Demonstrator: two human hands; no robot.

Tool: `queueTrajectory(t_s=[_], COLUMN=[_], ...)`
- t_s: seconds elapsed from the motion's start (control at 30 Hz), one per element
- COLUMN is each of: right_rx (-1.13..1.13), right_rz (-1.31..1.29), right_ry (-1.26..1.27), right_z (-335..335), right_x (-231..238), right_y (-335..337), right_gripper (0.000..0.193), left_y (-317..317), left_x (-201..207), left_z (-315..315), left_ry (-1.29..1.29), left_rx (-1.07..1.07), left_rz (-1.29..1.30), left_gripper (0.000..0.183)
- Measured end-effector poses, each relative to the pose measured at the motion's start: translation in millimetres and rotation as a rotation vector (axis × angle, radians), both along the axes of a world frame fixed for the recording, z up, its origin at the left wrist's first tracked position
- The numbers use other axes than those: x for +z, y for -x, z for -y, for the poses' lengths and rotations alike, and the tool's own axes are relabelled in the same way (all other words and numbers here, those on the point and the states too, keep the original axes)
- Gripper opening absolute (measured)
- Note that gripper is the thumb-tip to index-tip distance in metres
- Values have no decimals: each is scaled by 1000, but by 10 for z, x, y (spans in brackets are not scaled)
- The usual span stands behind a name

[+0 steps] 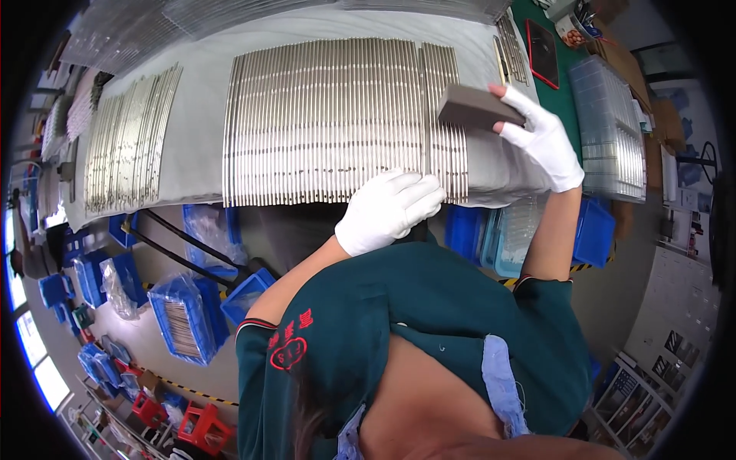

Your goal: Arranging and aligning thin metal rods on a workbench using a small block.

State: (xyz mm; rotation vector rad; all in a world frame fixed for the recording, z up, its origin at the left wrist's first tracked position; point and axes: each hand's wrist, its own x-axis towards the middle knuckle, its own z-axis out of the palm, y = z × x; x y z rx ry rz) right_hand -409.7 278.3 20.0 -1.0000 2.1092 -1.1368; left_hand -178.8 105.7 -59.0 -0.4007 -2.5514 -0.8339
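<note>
A wide row of slim silvery metal rods lies side by side on the grey-covered table. A narrow gap near its right side sets off a smaller group of rods. My left hand, in a white glove, rests flat over the near ends of the rods, fingers close together and partly bent. My right hand, its glove leaving the thumb and fingertips bare, grips a dark grey-brown rectangular block by its right end. The block's left end is over the right edge of the rods; I cannot tell whether it touches them.
Another batch of rods lies at the left. Clear plastic trays line the back. At the right are a red-edged phone, loose thin rods and stacked clear boxes. Blue bins stand below the table.
</note>
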Motion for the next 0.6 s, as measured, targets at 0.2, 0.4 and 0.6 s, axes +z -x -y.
queueTrajectory(t_s=[0.2,0.4,0.6], right_rx=[-207,-122,-69], right_rz=[-222,-568,-816], right_ry=[230,-10,-31], right_z=[627,1179,1045], right_x=[-138,-127,-79], right_y=[462,678,780], right_gripper=[59,54,65], left_y=[13,22,55], left_x=[67,103,146], left_z=[-44,-9,-15], left_ry=[88,79,128], left_rx=[107,76,77], left_rz=[-118,-3,51], left_gripper=[33,41,51])
